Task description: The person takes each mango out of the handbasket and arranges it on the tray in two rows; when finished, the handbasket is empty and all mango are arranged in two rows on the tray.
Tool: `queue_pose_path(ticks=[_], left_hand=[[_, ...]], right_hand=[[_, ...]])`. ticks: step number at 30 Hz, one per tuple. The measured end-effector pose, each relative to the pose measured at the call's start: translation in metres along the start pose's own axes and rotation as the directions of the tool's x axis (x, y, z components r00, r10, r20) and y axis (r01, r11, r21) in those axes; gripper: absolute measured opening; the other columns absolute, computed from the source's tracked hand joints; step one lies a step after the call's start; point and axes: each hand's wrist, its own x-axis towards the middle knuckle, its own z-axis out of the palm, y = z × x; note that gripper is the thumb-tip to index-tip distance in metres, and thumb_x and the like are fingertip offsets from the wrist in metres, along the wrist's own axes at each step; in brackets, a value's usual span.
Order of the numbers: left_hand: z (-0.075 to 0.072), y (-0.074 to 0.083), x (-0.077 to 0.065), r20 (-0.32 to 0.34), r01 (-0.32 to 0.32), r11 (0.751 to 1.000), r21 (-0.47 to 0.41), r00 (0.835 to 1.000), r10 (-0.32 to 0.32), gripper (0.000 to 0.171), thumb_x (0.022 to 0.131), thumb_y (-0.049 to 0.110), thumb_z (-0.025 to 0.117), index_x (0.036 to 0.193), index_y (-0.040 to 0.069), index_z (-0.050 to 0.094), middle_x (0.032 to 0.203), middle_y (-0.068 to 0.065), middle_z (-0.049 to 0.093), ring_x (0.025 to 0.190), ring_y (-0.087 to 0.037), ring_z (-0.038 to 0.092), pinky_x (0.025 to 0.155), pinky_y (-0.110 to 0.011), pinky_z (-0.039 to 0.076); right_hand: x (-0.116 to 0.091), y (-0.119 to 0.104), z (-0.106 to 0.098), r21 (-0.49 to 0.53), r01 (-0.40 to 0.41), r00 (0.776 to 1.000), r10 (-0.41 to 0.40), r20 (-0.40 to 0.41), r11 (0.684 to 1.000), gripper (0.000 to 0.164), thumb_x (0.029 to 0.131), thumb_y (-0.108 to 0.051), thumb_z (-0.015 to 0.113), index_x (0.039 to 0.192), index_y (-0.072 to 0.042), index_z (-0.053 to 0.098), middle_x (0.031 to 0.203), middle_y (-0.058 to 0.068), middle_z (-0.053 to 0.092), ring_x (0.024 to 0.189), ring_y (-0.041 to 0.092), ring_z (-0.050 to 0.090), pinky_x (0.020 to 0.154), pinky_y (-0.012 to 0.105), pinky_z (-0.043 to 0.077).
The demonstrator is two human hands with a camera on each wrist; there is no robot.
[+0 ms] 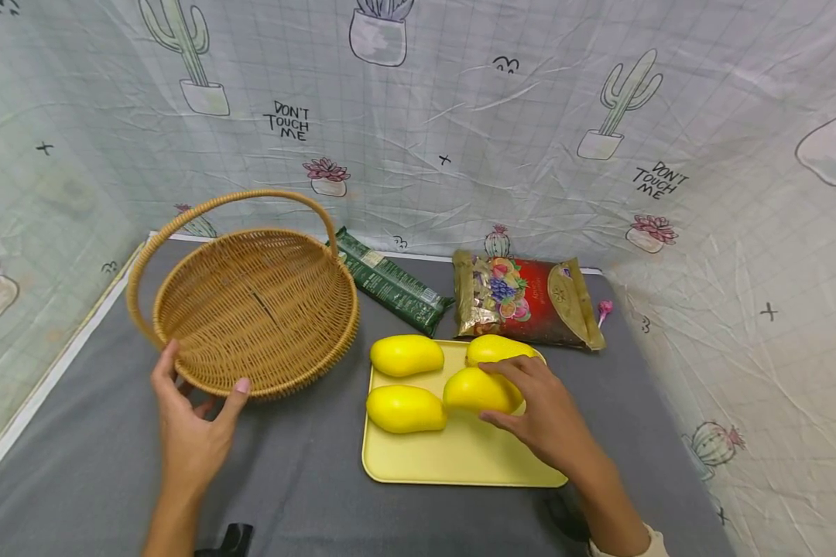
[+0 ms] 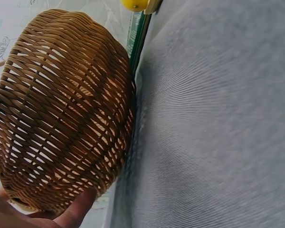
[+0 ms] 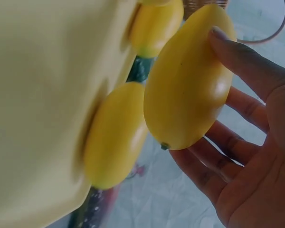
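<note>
A wicker basket (image 1: 251,309) with a tall arched handle stands at the left, tilted so that its hollow faces the head camera. My left hand (image 1: 197,433) holds its near rim, thumb on the rim and fingers at the outside; the left wrist view shows the woven outer wall (image 2: 66,109). With thumb and fingers my right hand (image 1: 546,410) grips a yellow mango (image 3: 187,85) above the yellow tray (image 1: 460,456). Three other mangoes lie on the tray: one at back left (image 1: 407,355), one at front left (image 1: 406,409), one at back right (image 1: 499,350).
Behind the tray lie a dark green packet (image 1: 393,286) and a red and gold candy bag (image 1: 529,302). A pink lollipop (image 1: 604,309) is right of the bag. Cactus-printed cloth (image 1: 446,155) walls the grey table (image 1: 306,480). Dark objects sit at the near edge.
</note>
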Motion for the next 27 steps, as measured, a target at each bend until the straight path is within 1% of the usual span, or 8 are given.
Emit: queue_pose_path(ticks=[3, 7, 13, 18, 21, 24, 25, 27], left_hand=[[-0.003, 0.002, 0.003, 0.007, 0.02, 1.0, -0.002, 1.0, -0.02, 0.099, 0.096, 0.015, 0.077, 0.17, 0.032, 0.012, 0.166, -0.008, 0.03, 0.137, -0.026, 0.044, 0.089, -0.012, 0.042], [-0.007, 0.003, 0.007, 0.008, 0.061, 0.998, -0.001, 0.998, -0.061, 0.098, 0.098, 0.018, 0.076, 0.169, 0.035, 0.011, 0.163, -0.008, 0.034, 0.135, -0.022, 0.045, 0.091, -0.017, 0.042], [-0.011, 0.004, 0.01, 0.02, 0.091, 0.996, 0.004, 0.996, -0.091, 0.099, 0.098, 0.02, 0.076, 0.169, 0.038, 0.011, 0.167, -0.006, 0.03, 0.139, -0.025, 0.042, 0.098, -0.029, 0.042], [-0.012, 0.006, 0.009, 0.015, 0.099, 0.995, 0.002, 0.995, -0.099, 0.099, 0.098, 0.019, 0.077, 0.169, 0.039, 0.011, 0.168, -0.005, 0.03, 0.14, -0.028, 0.042, 0.1, -0.033, 0.044], [-0.012, 0.008, 0.008, 0.011, 0.096, 0.995, -0.005, 0.995, -0.096, 0.099, 0.097, 0.02, 0.077, 0.169, 0.038, 0.012, 0.17, -0.004, 0.028, 0.144, -0.032, 0.04, 0.105, -0.04, 0.044], [-0.013, 0.012, 0.006, -0.014, 0.068, 0.998, -0.013, 0.998, -0.068, 0.097, 0.096, 0.021, 0.078, 0.169, 0.036, 0.015, 0.173, 0.0, 0.022, 0.154, -0.035, 0.032, 0.115, -0.051, 0.038], [-0.014, 0.014, 0.004, -0.033, 0.048, 0.999, -0.005, 0.998, -0.048, 0.097, 0.095, 0.022, 0.078, 0.169, 0.036, 0.017, 0.174, 0.0, 0.02, 0.156, -0.035, 0.029, 0.118, -0.053, 0.035], [-0.015, 0.018, 0.001, -0.084, -0.01, 1.0, 0.026, 0.996, 0.012, 0.097, 0.092, 0.022, 0.081, 0.168, 0.036, 0.022, 0.174, 0.0, 0.019, 0.159, -0.031, 0.025, 0.121, -0.048, 0.032]], right_hand=[[-0.008, 0.004, 0.0, -0.012, -0.024, 1.0, 0.024, -0.001, 1.0, 0.066, 0.075, -0.028, 0.099, 0.135, -0.022, 0.073, 0.121, 0.002, 0.07, 0.112, 0.024, 0.061, 0.096, 0.052, 0.056], [-0.014, 0.008, 0.002, -0.035, -0.051, 0.999, 0.052, 0.015, 0.998, 0.065, 0.075, -0.028, 0.099, 0.134, -0.021, 0.073, 0.122, 0.003, 0.071, 0.112, 0.025, 0.061, 0.093, 0.051, 0.056], [-0.02, 0.013, 0.012, -0.066, -0.109, 0.992, 0.112, 0.049, 0.992, 0.065, 0.076, -0.032, 0.098, 0.135, -0.022, 0.073, 0.129, 0.006, 0.07, 0.118, 0.029, 0.062, 0.095, 0.056, 0.056], [-0.021, 0.016, 0.022, -0.084, -0.131, 0.989, 0.136, 0.051, 0.988, 0.064, 0.076, -0.033, 0.098, 0.133, -0.021, 0.073, 0.126, 0.005, 0.069, 0.115, 0.027, 0.061, 0.091, 0.054, 0.058], [-0.021, 0.017, 0.024, -0.093, -0.143, 0.988, 0.147, 0.041, 0.985, 0.065, 0.076, -0.033, 0.098, 0.134, -0.019, 0.073, 0.126, 0.006, 0.068, 0.113, 0.027, 0.06, 0.09, 0.053, 0.059], [-0.02, 0.018, 0.026, -0.094, -0.151, 0.988, 0.154, 0.029, 0.984, 0.065, 0.076, -0.032, 0.098, 0.134, -0.018, 0.073, 0.127, 0.007, 0.068, 0.114, 0.028, 0.06, 0.09, 0.054, 0.058], [-0.02, 0.018, 0.026, -0.093, -0.151, 0.988, 0.154, 0.024, 0.984, 0.065, 0.076, -0.033, 0.098, 0.134, -0.018, 0.073, 0.127, 0.008, 0.068, 0.115, 0.029, 0.06, 0.091, 0.055, 0.058], [-0.02, 0.019, 0.025, -0.085, -0.145, 0.989, 0.147, 0.011, 0.986, 0.066, 0.075, -0.033, 0.099, 0.133, -0.017, 0.073, 0.127, 0.008, 0.068, 0.115, 0.03, 0.061, 0.093, 0.056, 0.058]])
